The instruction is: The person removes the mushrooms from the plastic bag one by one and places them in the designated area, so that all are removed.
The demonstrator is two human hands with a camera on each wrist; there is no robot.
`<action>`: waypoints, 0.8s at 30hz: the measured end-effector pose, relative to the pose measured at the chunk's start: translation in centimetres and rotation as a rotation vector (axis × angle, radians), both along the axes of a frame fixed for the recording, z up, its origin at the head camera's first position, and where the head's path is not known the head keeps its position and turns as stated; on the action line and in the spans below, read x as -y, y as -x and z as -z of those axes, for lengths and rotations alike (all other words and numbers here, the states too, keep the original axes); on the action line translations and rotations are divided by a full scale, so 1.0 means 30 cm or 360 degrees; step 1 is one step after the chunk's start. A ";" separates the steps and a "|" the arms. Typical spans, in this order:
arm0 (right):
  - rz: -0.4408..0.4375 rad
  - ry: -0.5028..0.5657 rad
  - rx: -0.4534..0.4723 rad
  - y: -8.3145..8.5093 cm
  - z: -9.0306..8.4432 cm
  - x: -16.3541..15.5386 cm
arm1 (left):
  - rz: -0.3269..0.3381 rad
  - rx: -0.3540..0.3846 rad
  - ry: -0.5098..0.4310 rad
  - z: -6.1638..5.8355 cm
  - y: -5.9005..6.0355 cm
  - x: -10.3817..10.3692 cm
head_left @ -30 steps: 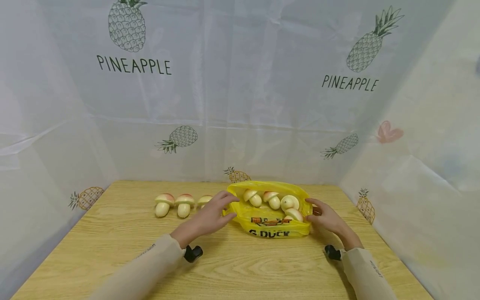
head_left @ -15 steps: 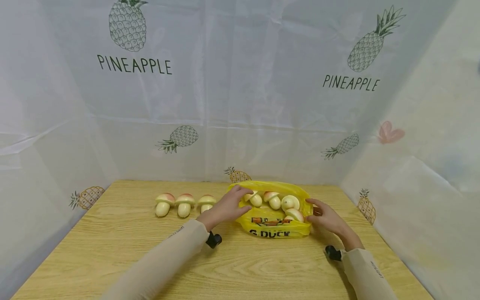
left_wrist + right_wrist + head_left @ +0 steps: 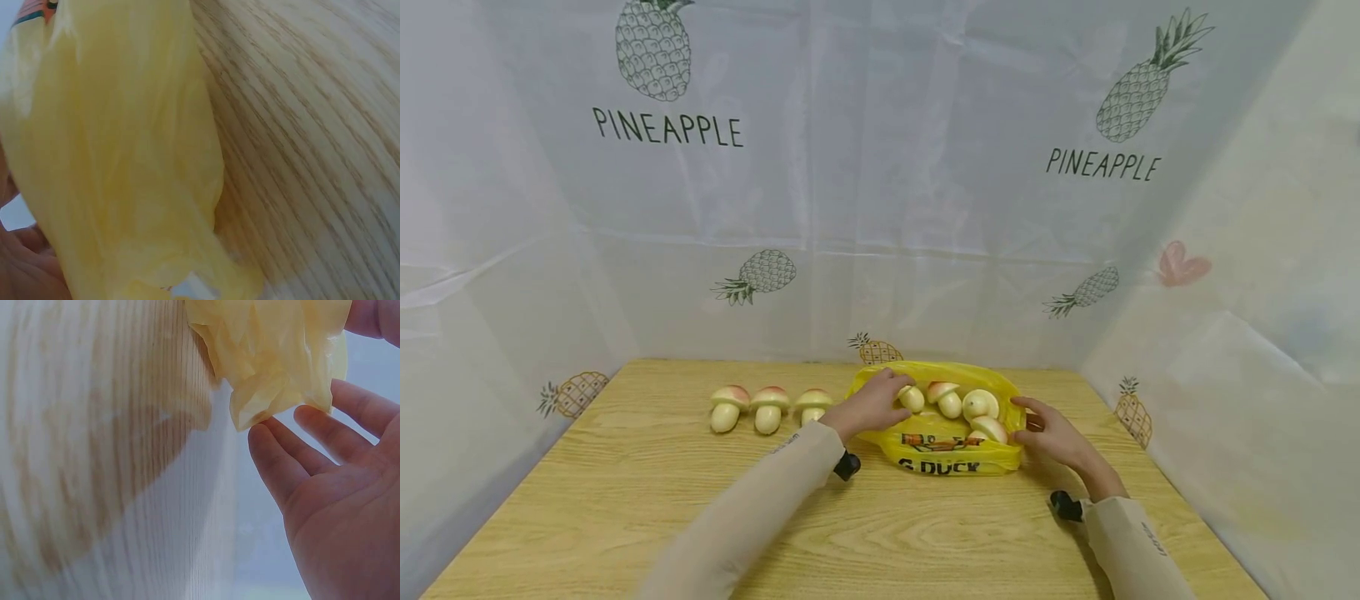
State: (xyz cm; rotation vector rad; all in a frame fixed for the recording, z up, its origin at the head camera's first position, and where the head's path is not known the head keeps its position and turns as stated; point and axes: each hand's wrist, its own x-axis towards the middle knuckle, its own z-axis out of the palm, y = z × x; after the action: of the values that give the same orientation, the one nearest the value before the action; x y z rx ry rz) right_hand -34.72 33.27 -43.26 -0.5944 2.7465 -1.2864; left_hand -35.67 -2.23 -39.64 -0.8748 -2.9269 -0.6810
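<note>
Yellow plastic forms the bag (image 3: 951,454) that lies open on the wooden table (image 3: 625,500), with toy mushrooms inside it. The left hand (image 3: 872,402) is reached into the bag's mouth, its fingers curled about the nearest mushroom (image 3: 912,397); whether the piece is fully pinched cannot be told, since the left wrist view is filled by bag film (image 3: 119,156). The right hand (image 3: 1051,433) is held at the bag's far edge from that grip, its fingers (image 3: 281,469) straight and spread, just touching the crumpled rim (image 3: 275,362). The mouth is judged best kept wide and the rim steadied, so the film is not dragged along. Three more mushrooms (image 3: 955,404) lie crowded just beyond the gripped one and could be knocked. Outside the bag, behind the left wrist, three further mushrooms (image 3: 767,408) stand in a row, near but apart.
</note>
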 end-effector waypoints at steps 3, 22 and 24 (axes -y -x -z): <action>-0.0002 -0.0009 -0.0003 0.000 0.000 0.002 | -0.0033 0.0015 0.0029 0.005 0.006 -0.008; 0.0002 -0.0011 -0.0022 -0.008 -0.004 0.006 | -0.0021 0.0025 -0.0025 0.020 0.027 -0.015; -0.0003 -0.0018 -0.0020 -0.008 -0.005 0.008 | -0.0030 0.0028 -0.0022 0.021 0.030 -0.017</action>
State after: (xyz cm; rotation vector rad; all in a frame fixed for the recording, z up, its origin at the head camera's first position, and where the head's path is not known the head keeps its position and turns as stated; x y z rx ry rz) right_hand -34.48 33.02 -43.11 -0.6060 2.7605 -1.2700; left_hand -36.57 -1.73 -40.28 -0.8434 -2.9381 -0.7110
